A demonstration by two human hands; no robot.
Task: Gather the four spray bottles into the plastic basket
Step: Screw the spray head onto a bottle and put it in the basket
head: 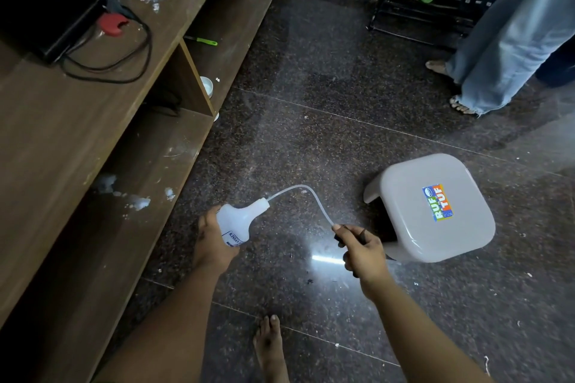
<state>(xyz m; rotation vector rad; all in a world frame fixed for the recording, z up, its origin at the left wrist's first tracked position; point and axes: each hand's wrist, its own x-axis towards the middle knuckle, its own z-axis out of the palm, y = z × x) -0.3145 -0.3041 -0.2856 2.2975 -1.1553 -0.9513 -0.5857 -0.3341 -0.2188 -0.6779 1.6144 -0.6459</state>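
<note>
While my left hand grips the bottle over the floor, neck pointing far-right, my right hand is closed on the sprayer head, right of it. Its tube arcs between them. No basket in view.

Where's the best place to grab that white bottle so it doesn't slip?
Probably the wide round body of the white bottle, from its left side, as the left hand does. It lies tilted with its narrow neck pointing right, where the thin tube comes out. The right hand holds the tube's other end, so the neck side is busy.
</note>
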